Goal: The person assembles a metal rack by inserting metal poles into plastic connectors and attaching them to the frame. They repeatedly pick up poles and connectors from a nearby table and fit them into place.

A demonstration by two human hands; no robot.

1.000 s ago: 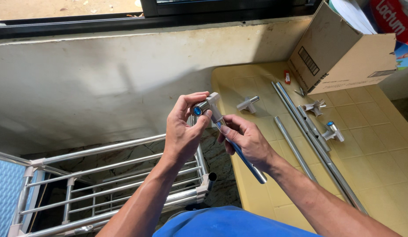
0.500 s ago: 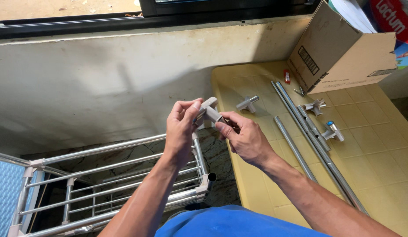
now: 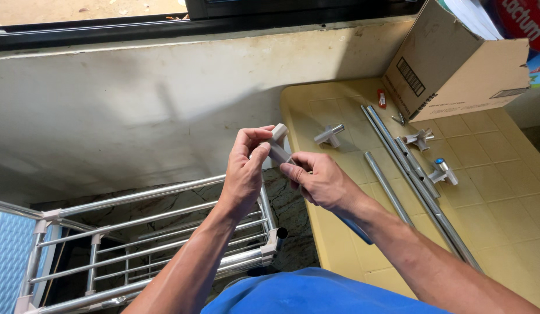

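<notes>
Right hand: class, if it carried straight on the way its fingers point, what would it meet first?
The right hand points up-left at the grey plastic connector, which its fingertips already pinch. Past that sits the left hand, gripping the same piece. Depth beyond is unclear; the pale wall probably follows.

Both hands (image 3: 281,171) grip a grey connector (image 3: 277,142).

I see a stained off-white plaster wall (image 3: 136,99) ahead | dark-framed window (image 3: 223,14) above it, daylight outside | yellow tiled plastic table (image 3: 496,192) at my right | mottled stone floor (image 3: 287,221) below
</notes>
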